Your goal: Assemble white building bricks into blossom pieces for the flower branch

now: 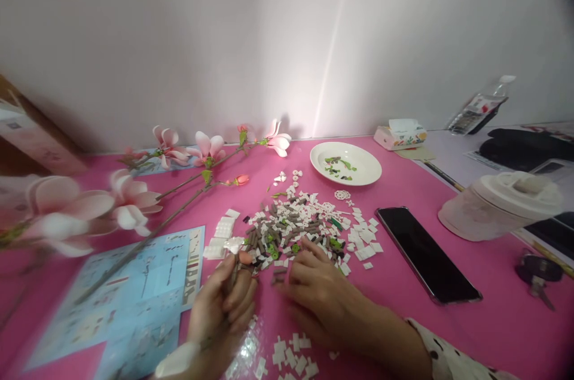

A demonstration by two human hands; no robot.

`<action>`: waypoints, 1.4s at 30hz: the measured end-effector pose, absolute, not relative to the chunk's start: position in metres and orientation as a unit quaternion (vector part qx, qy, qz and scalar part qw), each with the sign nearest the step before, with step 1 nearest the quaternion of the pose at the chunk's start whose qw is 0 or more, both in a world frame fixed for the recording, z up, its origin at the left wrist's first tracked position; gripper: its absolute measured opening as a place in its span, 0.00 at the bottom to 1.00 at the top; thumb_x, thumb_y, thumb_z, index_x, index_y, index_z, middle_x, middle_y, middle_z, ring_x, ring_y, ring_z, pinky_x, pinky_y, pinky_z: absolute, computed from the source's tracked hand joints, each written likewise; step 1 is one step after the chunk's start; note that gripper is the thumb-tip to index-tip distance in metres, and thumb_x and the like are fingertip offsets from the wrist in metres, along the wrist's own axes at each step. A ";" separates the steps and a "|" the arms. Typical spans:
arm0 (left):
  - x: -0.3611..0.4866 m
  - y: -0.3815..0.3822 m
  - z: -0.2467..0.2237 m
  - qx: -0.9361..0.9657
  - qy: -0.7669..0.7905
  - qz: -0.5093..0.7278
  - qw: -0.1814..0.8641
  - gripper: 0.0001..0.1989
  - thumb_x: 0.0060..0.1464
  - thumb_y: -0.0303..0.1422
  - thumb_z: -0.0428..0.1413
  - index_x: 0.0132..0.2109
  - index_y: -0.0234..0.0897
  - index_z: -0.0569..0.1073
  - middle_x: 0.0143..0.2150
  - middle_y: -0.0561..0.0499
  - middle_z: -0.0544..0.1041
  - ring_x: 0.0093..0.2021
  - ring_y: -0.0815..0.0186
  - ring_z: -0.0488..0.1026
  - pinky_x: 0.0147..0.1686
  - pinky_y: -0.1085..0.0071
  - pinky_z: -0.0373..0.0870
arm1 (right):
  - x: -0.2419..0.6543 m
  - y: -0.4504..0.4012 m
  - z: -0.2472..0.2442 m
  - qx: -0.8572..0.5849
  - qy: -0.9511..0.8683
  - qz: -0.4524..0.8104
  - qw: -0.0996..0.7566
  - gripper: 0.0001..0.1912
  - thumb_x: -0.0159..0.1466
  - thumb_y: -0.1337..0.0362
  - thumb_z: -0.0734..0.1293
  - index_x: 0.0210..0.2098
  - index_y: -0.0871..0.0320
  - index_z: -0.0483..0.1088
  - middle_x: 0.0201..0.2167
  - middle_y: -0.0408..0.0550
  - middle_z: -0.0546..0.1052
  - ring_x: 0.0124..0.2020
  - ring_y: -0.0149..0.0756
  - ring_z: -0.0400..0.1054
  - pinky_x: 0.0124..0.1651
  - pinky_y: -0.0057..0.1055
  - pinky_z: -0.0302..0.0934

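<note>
Head camera view: beside a brick-built magnolia branch (130,203) and a pale blue instruction sheet (112,302) on a pink tabletop (448,344), your left hand (219,314) curls narrowly around what looks like a slim brown stem (234,278). Your right hand (320,296), fingers loosely spread, touches the near edge of a heap of white and brown bricks (291,227). Farther right lie a white plate (365,167) holding green pieces (341,166) and a black smartphone (426,254).
</note>
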State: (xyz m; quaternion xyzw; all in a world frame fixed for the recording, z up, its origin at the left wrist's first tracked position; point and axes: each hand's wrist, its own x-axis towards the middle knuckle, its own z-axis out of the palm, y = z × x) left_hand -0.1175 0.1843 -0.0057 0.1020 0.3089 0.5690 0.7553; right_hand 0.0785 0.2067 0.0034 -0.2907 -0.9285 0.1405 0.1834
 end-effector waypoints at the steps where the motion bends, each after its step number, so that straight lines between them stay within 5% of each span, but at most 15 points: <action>1: -0.117 0.184 -0.006 0.102 0.309 0.569 0.755 0.11 0.51 0.39 0.64 0.33 0.34 0.79 0.13 0.64 0.51 0.14 0.76 0.34 0.07 0.83 0.49 | 0.079 0.208 0.003 -0.309 -0.921 0.136 0.195 0.07 0.62 0.71 0.62 0.35 0.57 0.71 0.30 0.45 0.71 0.36 0.37 0.62 0.63 0.49 0.46; 4: -0.117 0.184 -0.006 0.100 0.316 0.570 0.752 0.11 0.53 0.39 0.62 0.32 0.33 0.78 0.13 0.64 0.49 0.15 0.76 0.34 0.07 0.84 0.49 | 0.085 0.217 0.001 -0.364 -0.887 0.117 0.260 0.13 0.64 0.74 0.59 0.41 0.57 0.73 0.31 0.47 0.72 0.37 0.39 0.62 0.61 0.52 0.48; 12: -0.118 0.181 -0.011 0.103 0.308 0.577 0.749 0.12 0.57 0.38 0.58 0.34 0.33 0.79 0.14 0.64 0.46 0.15 0.75 0.36 0.08 0.83 0.49 | 0.110 0.241 0.008 -0.431 -0.853 0.121 0.269 0.13 0.53 0.81 0.59 0.25 0.60 0.70 0.28 0.49 0.70 0.36 0.40 0.61 0.42 0.40 0.57; 16: -0.119 0.181 -0.013 0.098 0.298 0.576 0.755 0.12 0.57 0.38 0.58 0.35 0.33 0.79 0.15 0.64 0.46 0.15 0.75 0.36 0.08 0.83 0.49 | 0.114 0.238 0.019 -0.387 -0.884 0.151 0.214 0.13 0.48 0.81 0.62 0.25 0.58 0.72 0.27 0.45 0.68 0.36 0.39 0.60 0.43 0.37 0.57; 22: -0.119 0.182 -0.013 0.101 0.301 0.578 0.752 0.12 0.57 0.38 0.58 0.35 0.33 0.79 0.15 0.64 0.47 0.15 0.75 0.36 0.08 0.83 0.49 | 0.111 0.234 0.016 -0.366 -0.900 0.165 0.167 0.05 0.57 0.72 0.68 0.29 0.57 0.75 0.30 0.46 0.69 0.37 0.38 0.59 0.44 0.37 0.55; 42: -0.118 0.182 -0.014 0.105 0.306 0.581 0.747 0.11 0.56 0.38 0.59 0.34 0.32 0.79 0.14 0.64 0.47 0.15 0.76 0.37 0.08 0.83 0.49 | 0.112 0.242 0.003 -0.501 -0.828 0.084 0.239 0.08 0.59 0.75 0.66 0.24 0.60 0.69 0.27 0.48 0.70 0.34 0.40 0.61 0.39 0.36 0.53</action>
